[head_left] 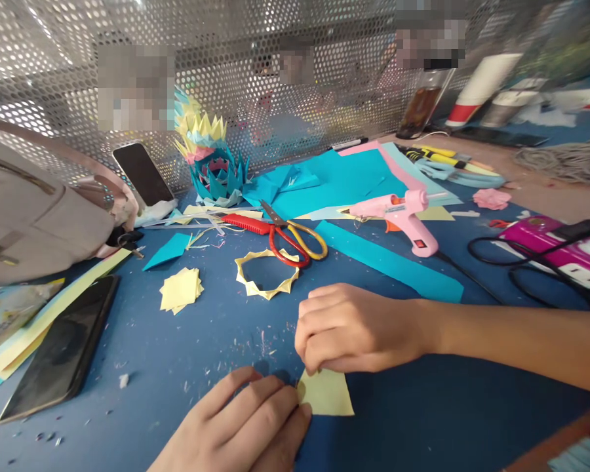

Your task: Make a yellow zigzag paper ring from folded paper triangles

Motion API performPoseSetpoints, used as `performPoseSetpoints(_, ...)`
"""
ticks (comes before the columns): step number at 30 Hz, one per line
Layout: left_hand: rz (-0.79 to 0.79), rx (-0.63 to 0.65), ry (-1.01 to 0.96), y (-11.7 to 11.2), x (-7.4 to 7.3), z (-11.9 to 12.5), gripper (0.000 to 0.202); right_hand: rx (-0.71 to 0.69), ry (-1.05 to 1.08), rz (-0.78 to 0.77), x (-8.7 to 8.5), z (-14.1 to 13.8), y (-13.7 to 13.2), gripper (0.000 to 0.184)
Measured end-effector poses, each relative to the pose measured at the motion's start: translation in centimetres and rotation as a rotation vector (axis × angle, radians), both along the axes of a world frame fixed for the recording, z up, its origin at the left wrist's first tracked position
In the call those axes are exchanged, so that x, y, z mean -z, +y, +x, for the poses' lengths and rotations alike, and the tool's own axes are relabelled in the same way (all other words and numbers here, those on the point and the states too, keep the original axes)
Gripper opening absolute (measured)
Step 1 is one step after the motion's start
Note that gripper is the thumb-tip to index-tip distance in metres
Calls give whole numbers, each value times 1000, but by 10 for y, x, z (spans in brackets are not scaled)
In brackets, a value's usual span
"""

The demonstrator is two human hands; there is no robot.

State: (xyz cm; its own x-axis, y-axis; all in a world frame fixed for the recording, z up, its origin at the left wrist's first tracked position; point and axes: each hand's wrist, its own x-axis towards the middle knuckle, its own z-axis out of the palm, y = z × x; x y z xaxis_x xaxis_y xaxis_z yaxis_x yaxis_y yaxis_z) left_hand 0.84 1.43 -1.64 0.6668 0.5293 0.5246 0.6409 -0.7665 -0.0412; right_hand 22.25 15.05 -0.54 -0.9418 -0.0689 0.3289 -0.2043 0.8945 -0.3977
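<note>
Left hand: nearest the camera, on the blue tabletop, fingers bent and close together, tips at the left edge of a pale yellow paper square. Can't tell if it's gripping or just pressing; the tips are partly hidden.

Square sits in front of the person, between both hands, its upper part covered by the right hand. Right fingers curled in, tips down at the paper. Pinch or press: can't tell, contact hidden under the hand.

Off to the left, a black smartphone lies flat, paper strips across its upper part. Beyond the hands: fanned stack of yellow squares, and right of it a zigzag ring of folded yellow paper. Red-and-yellow-handled scissors overlap the ring's far edge. Blue paper strip runs right of them; magenta power strip at far right.

Further out: pink hot glue gun on its side, nozzle pointing left, then blue paper sheets. Layered folded-paper model, blue below and yellow above, stands near the perforated metal panel.
</note>
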Motion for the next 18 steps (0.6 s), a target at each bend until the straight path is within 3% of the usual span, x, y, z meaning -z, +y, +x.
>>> performPoseSetpoints(4,-15,2,37,-1,-6,-4,25,-57,47,31,1,1,5,27)
performPoseSetpoints(8,-32,6,24,-1,7,-4,30,-103,59,43,1,2,9,27)
performPoseSetpoints(9,43,8,-75,-2,11,-4,34,-110,56,44,1,2,10,27)
performPoseSetpoints(12,48,23,-83,-3,23,-3,36,-123,51,50,1,3,12,26)
performPoseSetpoints(18,28,49,-36,-5,26,-5,40,-121,58,96,1,4,13,27)
